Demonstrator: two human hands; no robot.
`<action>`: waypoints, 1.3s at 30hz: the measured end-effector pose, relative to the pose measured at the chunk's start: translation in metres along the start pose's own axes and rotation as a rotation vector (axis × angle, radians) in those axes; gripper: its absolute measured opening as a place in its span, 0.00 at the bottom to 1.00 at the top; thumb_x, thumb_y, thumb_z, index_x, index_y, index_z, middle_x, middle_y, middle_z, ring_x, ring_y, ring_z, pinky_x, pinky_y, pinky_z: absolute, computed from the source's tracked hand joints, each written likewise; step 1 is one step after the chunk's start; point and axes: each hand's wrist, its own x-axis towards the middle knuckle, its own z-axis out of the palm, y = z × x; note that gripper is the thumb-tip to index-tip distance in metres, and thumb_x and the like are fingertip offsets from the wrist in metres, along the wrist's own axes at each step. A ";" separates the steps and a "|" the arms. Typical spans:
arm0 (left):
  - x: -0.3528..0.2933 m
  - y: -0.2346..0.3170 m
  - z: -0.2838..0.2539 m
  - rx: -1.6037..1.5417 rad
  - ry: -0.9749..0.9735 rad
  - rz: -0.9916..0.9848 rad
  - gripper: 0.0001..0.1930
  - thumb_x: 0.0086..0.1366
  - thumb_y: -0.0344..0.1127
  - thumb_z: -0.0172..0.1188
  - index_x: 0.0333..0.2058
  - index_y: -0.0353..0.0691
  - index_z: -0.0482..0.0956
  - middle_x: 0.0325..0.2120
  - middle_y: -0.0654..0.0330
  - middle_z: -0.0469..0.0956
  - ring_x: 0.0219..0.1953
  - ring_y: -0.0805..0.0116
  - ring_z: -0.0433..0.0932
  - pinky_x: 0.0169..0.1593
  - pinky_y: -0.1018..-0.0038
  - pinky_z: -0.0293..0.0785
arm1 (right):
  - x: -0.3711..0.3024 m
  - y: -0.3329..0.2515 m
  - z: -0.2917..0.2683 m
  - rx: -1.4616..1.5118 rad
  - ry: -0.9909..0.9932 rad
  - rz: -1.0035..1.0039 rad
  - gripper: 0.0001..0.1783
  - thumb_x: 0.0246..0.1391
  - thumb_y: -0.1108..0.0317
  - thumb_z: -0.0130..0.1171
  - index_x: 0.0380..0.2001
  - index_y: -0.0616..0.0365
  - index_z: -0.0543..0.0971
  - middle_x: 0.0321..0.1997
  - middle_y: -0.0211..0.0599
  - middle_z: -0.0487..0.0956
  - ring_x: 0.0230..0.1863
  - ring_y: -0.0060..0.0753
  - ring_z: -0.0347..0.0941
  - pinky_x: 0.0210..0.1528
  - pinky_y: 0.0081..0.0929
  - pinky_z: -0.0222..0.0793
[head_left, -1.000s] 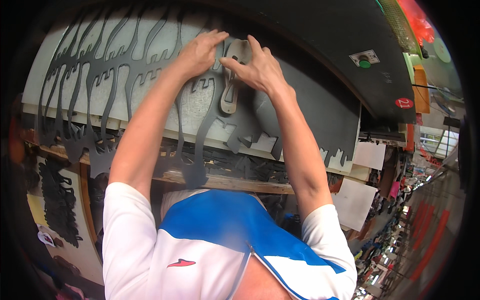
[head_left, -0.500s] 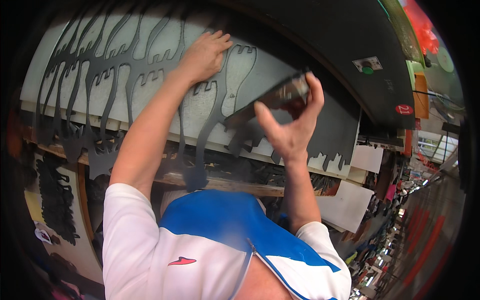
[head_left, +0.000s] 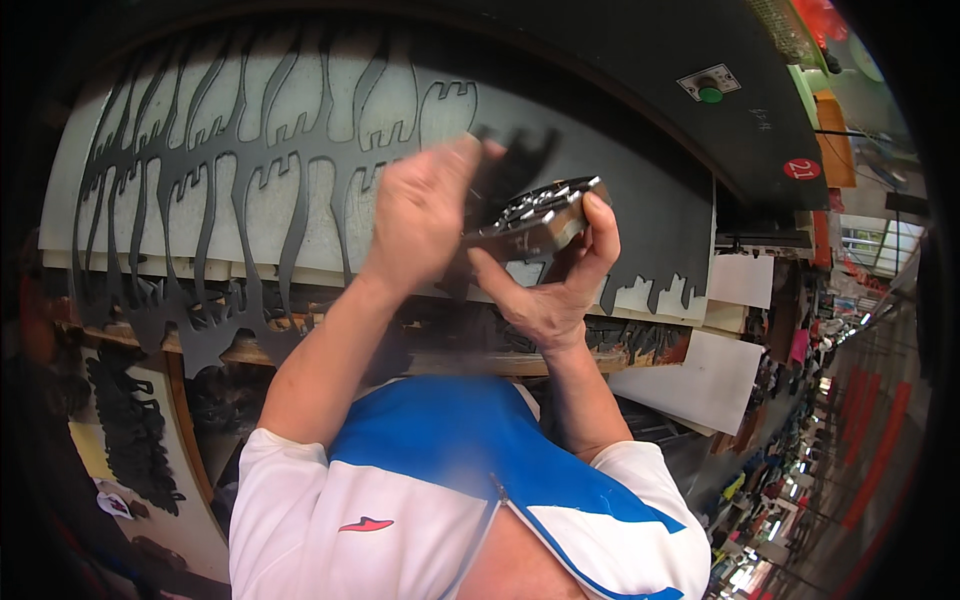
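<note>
— Holding something up? What is in the right hand (head_left: 555,290)?

— A flat metal cutting block (head_left: 535,222), dark with shiny edges on top. The fingers curl around it from below and the thumb presses its side. It is up in the air, in front of the big sheet.

— And the left hand (head_left: 420,215)?

— It is blurry. It sits on the near end of the block, fingers bent, with a black cut-out piece (head_left: 510,165) sticking up above it. I think it pinches that piece, but I cannot tell for sure.

— What is behind the hands?

— A wide dark sheet (head_left: 640,190) full of cut-out holes, lying on a pale board (head_left: 60,200). A green button (head_left: 711,94) is higher up on the black machine.

— What is the person wearing?

— A blue and white shirt (head_left: 420,500).
</note>
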 end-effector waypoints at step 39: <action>-0.064 -0.051 -0.025 0.837 -0.184 0.446 0.43 0.59 0.24 0.74 0.73 0.33 0.67 0.65 0.41 0.78 0.74 0.25 0.62 0.74 0.34 0.57 | -0.023 0.069 -0.005 -0.130 -0.368 0.162 0.50 0.55 0.56 0.78 0.75 0.63 0.68 0.75 0.54 0.74 0.77 0.57 0.67 0.80 0.54 0.57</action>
